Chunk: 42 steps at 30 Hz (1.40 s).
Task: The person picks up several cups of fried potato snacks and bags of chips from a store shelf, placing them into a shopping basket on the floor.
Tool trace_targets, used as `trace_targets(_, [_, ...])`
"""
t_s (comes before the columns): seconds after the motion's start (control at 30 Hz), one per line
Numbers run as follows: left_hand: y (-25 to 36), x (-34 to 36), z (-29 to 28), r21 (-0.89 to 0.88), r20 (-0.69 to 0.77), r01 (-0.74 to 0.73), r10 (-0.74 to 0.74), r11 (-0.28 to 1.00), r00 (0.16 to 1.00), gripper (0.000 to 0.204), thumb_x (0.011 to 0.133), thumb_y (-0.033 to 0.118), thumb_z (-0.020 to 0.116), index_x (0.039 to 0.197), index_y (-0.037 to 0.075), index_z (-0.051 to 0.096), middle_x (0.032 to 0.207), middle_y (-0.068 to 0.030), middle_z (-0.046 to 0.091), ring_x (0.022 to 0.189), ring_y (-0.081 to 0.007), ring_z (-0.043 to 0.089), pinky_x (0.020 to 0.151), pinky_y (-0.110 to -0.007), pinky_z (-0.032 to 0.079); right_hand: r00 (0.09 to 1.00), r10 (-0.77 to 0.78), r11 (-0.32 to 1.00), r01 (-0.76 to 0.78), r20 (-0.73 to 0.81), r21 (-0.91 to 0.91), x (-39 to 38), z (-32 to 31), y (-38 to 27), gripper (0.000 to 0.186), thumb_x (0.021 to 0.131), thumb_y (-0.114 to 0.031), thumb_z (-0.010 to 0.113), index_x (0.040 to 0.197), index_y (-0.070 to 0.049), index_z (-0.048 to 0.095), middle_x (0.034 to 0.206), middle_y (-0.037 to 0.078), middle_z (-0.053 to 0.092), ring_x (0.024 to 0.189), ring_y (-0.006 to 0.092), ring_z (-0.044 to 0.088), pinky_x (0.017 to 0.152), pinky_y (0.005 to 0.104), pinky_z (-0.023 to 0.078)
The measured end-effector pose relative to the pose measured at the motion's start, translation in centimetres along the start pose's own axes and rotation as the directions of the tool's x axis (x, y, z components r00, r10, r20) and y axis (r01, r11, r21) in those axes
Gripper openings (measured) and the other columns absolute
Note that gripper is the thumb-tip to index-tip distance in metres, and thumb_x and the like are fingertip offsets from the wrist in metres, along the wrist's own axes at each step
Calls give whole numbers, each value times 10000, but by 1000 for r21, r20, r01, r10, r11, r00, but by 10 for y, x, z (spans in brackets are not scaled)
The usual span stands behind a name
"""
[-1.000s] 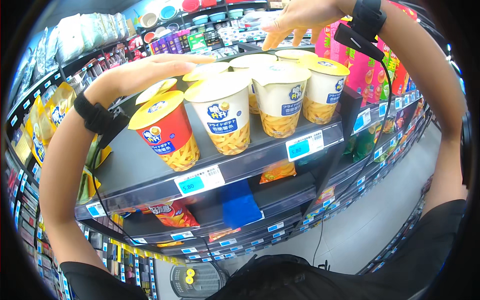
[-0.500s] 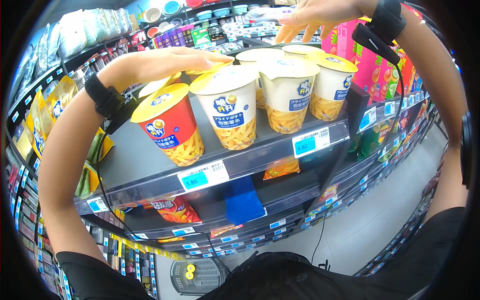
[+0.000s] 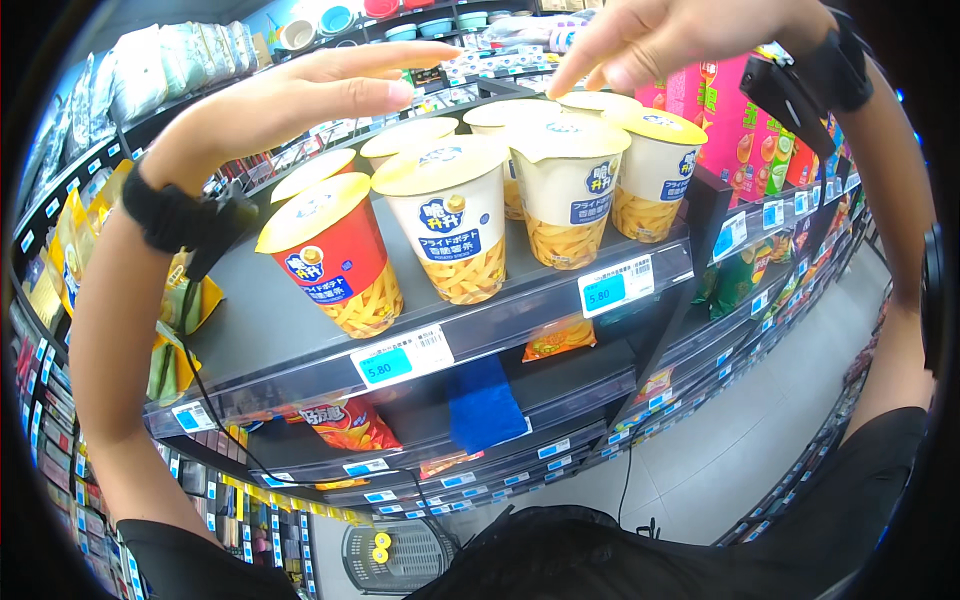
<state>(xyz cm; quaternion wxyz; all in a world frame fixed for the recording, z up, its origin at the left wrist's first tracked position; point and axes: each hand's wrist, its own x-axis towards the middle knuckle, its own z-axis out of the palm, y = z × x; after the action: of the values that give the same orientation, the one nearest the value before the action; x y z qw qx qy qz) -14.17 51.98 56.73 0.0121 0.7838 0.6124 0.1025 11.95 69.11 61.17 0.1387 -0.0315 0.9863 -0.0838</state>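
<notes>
Snack cups with yellow lids stand upright in two rows on the dark top shelf (image 3: 250,330). At the front left is a red cup (image 3: 335,260) of potato sticks; to its right are a white cup (image 3: 450,230), another white cup (image 3: 572,200) and a right-end cup (image 3: 652,175). My left hand (image 3: 310,95) hovers above the back-left cups, fingers stretched out, holding nothing. Above the back-right cups is my right hand (image 3: 660,45), fingers apart and pointing down. Its index fingertip is close to a back lid; whether it touches, I cannot tell.
Pink snack boxes (image 3: 725,130) stand right of the cups. Yellow bags (image 3: 85,230) hang at the left. Lower shelves hold a red snack bag (image 3: 350,425) and a blue sheet (image 3: 483,405). A grey basket (image 3: 350,560) with yellow-topped items rests on the floor.
My left hand has risen off the cup lids and shifted slightly left. My right hand has come nearer and lower over the back-right cups. The cups keep their places.
</notes>
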Motion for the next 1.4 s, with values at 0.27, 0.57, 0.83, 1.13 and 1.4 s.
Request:
trace_targets(0.27, [49, -3, 29, 200, 141, -121, 93, 972, 986, 724, 888, 383, 704, 1492, 86, 439, 1514, -209, 431, 1403, -345, 415, 1165, -433, 321, 956, -263, 900, 195, -128, -389, 0, 47, 33, 575, 952, -256, 642, 1448, -24, 464, 1340, 232, 591, 1200, 315, 595, 1007, 399, 483])
trace_targets(0.57, [49, -12, 41, 210, 92, -67, 49, 975, 995, 597, 905, 165, 646, 1465, 75, 459, 1472, -198, 489, 1347, -367, 484, 1125, -428, 386, 929, -255, 930, 161, -267, -329, 7, 58, 44, 555, 848, -71, 722, 1383, -83, 574, 1348, 165, 609, 1265, 318, 557, 1080, 441, 448])
trace_targets(0.83, [53, -9, 36, 220, 101, -38, 15, 975, 995, 578, 889, 190, 653, 1428, 57, 491, 1454, -183, 513, 1343, -356, 488, 1126, -438, 375, 989, -72, 994, 61, 125, 91, -16, 31, 15, 553, 977, -153, 522, 1491, -5, 381, 1094, 250, 680, 741, 244, 701, 638, 329, 580])
trace_targets(1.13, [58, -17, 33, 219, 102, 70, -95, 973, 990, 540, 926, 308, 657, 1384, 53, 528, 1414, -173, 544, 1333, -365, 489, 1122, -451, 368, 974, -222, 965, 211, -52, -155, -2, 36, 37, 578, 921, -61, 433, 1495, -25, 381, 1068, 230, 664, 626, 217, 665, 577, 320, 575])
trace_targets(1.4, [56, -19, 29, 225, 93, 125, -148, 966, 985, 540, 905, 312, 678, 1360, 50, 550, 1397, -180, 556, 1319, -362, 500, 1108, -458, 385, 868, -450, 881, 393, -210, -263, -24, 36, 64, 509, 1000, -233, 503, 1456, -13, 449, 1389, 215, 557, 1295, 287, 527, 1086, 386, 445])
